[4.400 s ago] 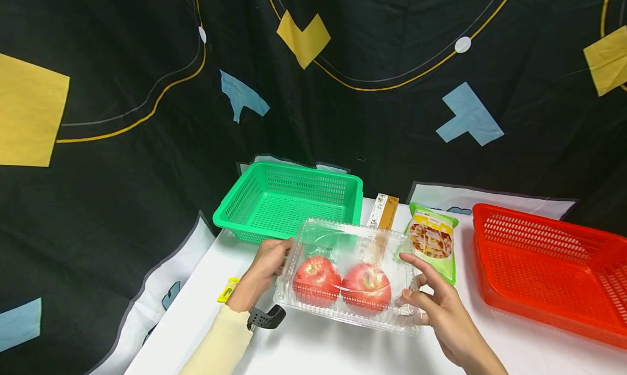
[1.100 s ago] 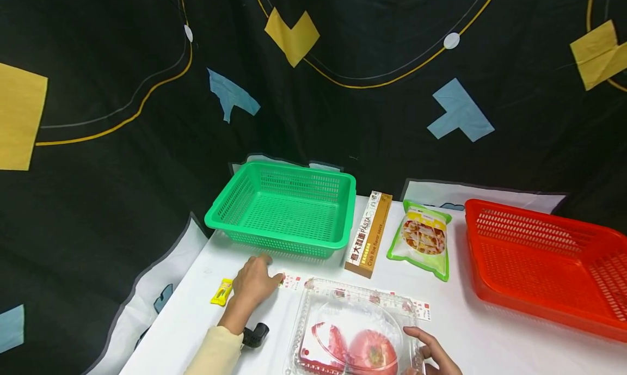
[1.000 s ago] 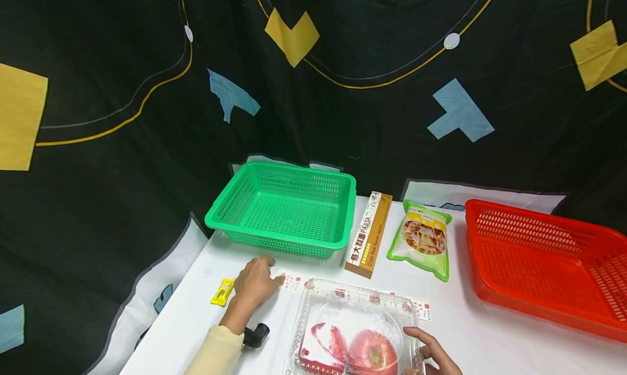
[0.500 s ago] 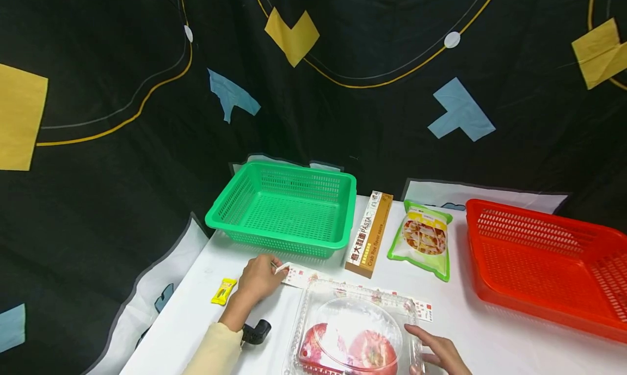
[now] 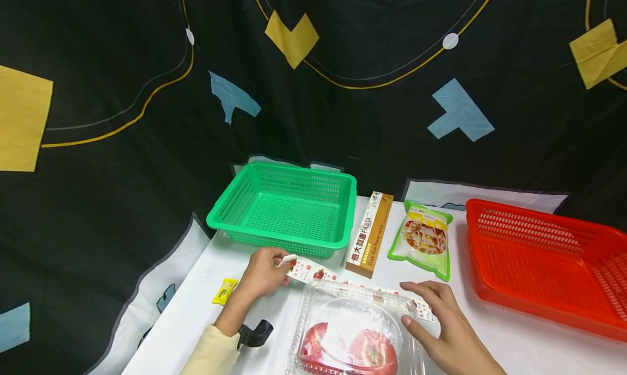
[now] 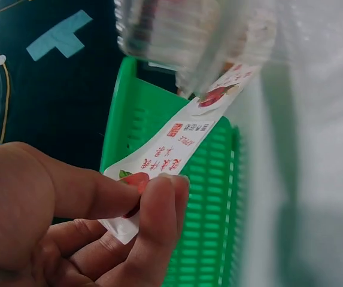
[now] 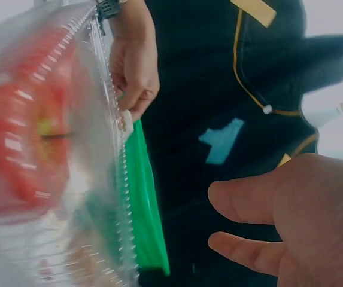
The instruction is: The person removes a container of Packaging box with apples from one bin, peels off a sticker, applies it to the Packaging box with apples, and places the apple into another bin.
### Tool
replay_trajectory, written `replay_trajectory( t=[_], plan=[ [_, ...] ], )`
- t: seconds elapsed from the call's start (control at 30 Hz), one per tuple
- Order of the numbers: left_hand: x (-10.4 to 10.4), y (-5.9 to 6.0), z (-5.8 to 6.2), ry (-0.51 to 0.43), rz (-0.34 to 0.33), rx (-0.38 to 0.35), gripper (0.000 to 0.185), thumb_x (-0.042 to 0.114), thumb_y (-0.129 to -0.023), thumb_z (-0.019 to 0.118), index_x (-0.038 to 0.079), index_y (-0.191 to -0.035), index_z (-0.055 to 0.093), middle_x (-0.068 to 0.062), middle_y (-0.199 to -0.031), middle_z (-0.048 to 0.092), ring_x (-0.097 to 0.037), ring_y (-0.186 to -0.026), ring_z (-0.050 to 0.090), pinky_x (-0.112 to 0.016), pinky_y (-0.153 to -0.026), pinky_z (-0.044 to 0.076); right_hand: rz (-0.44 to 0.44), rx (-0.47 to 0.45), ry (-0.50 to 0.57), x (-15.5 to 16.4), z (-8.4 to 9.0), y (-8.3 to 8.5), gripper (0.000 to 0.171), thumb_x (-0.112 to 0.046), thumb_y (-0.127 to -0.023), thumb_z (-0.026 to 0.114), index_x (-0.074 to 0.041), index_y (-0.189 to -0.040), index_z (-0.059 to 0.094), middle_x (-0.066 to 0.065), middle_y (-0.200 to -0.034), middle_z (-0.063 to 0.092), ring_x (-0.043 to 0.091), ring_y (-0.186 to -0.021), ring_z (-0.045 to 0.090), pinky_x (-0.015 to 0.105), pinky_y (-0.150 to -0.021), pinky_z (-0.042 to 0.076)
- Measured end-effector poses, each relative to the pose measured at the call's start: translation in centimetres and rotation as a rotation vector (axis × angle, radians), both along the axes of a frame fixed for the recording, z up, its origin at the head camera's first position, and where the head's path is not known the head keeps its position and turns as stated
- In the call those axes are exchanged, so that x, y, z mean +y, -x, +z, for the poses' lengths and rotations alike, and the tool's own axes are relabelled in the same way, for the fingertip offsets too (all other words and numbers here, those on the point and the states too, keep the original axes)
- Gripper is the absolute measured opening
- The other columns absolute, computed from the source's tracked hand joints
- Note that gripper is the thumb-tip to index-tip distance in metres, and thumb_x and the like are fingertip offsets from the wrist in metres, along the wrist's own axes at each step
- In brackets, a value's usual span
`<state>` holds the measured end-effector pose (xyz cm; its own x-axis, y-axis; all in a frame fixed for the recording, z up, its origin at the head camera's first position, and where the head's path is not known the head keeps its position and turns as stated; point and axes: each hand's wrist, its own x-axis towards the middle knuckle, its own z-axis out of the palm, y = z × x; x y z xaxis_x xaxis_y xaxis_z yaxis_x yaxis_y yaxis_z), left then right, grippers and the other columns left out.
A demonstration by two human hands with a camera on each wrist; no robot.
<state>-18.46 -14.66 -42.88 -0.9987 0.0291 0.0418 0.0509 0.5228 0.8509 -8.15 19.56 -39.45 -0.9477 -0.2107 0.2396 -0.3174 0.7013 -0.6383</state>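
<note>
Backdrop: black cloth with yellow and blue shapes hangs behind a white worktop (image 5: 490, 309).
Left hand: the left hand (image 5: 262, 274) pinches one end of a paper label strip (image 5: 308, 270) between thumb and fingers (image 6: 159, 221); the pinched end is lifted off the worktop.
Label strip: white with red fruit pictures, it runs from the pinch toward the far edge of the clear clamshell box (image 5: 352, 331).
Right hand: the right hand (image 5: 441, 331) rests with straight, relaxed fingers at the box's right far corner, gripping nothing.
Box: it sits at the near edge of the worktop, between the hands, with red tomatoes (image 5: 352, 350) inside under the lid.
Nearby: a green basket (image 5: 286, 209) just beyond the left hand, a small yellow packet (image 5: 222, 290) to its left.
Farther right: a pasta box (image 5: 369, 234), a green snack pouch (image 5: 423, 239), then a red basket (image 5: 548, 260).
</note>
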Motion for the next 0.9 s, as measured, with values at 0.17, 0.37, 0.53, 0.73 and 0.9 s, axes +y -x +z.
replay_trajectory(
  t=[0.17,0.37,0.53,0.73,0.9],
  plan=[
    [0.3,-0.5,1.1,-0.046,0.002,-0.003,0.021,-0.004,-0.090,0.063,-0.008,-0.111,0.066,-0.008,-0.075,0.069,-0.021,-0.056,0.066,-0.031,-0.052,0.051,0.079,-0.073,-0.020,-1.5,1.8,1.8,0.047,-0.023,-0.086,0.077,-0.032,-0.128,0.059,-0.003,-0.120,0.048,0.019,-0.108,0.051,0.045,-0.081,0.050],
    [0.8,-1.3,2.4,-0.057,-0.027,0.055,0.014,0.001,-0.091,0.068,-0.006,-0.103,0.068,-0.010,-0.076,0.071,-0.025,-0.062,0.068,-0.030,-0.054,0.053,0.193,0.019,0.000,-3.8,1.8,4.2,0.036,-0.018,-0.088,0.075,-0.031,-0.119,0.065,-0.013,-0.109,0.054,0.009,-0.100,0.054,0.038,-0.078,0.048],
    [1.3,-1.8,3.2,-0.048,-0.085,0.133,0.011,-0.001,-0.094,0.061,-0.003,-0.101,0.070,-0.010,-0.079,0.071,-0.021,-0.060,0.067,-0.027,-0.052,0.052,0.274,0.108,0.037,-6.1,1.4,6.5,0.028,-0.010,-0.087,0.074,-0.023,-0.112,0.070,-0.010,-0.106,0.060,0.009,-0.098,0.056,0.036,-0.079,0.047],
    [1.7,-1.9,3.5,-0.031,-0.111,0.150,0.020,0.000,-0.098,0.056,-0.005,-0.112,0.068,-0.005,-0.071,0.068,-0.019,-0.058,0.065,-0.027,-0.044,0.042,0.304,0.152,0.093,-8.6,1.5,8.7,0.024,-0.007,-0.085,0.073,-0.018,-0.106,0.072,-0.007,-0.102,0.063,0.012,-0.094,0.058,0.040,-0.076,0.049],
    [2.0,-2.1,3.5,-0.068,-0.144,0.151,0.016,0.000,-0.097,0.055,-0.002,-0.102,0.070,-0.007,-0.073,0.069,-0.017,-0.058,0.065,-0.025,-0.044,0.039,0.301,0.196,0.106,-10.2,1.6,9.8,0.023,-0.008,-0.084,0.076,-0.018,-0.104,0.074,-0.009,-0.098,0.063,0.010,-0.087,0.059,0.034,-0.070,0.050]
  ],
)
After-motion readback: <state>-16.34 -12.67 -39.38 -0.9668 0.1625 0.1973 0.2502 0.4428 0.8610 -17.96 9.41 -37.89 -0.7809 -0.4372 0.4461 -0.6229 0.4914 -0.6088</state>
